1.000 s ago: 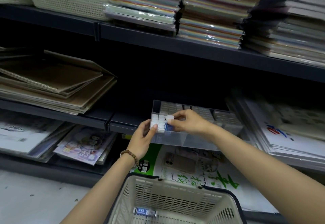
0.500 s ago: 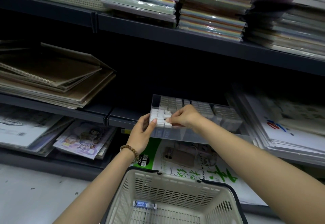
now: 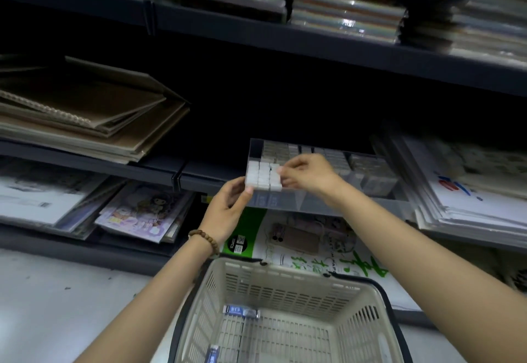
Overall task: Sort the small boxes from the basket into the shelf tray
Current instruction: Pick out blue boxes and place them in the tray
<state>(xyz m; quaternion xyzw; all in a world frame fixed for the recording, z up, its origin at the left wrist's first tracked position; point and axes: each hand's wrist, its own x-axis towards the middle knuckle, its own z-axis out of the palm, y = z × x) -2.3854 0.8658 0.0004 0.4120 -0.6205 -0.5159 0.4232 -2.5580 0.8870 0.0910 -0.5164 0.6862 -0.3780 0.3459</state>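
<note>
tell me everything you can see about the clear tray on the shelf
The clear tray looks like transparent plastic with low walls and inner dividers. It lies on the dark middle shelf, its front edge past the shelf lip. Rows of small white boxes fill the back and left compartments; the front ones look mostly empty. The left hand is at its front left corner, and the right hand reaches over it onto the boxes.

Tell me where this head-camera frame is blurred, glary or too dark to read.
Head view: motion blur smears the right-side paper stacks and the top shelf; glare spots sit on the wrapped packs; the shelf recess behind the tray is near black; wide-angle bending curves the shelf edges; the small boxes between left hand and right hand look soft.
</note>
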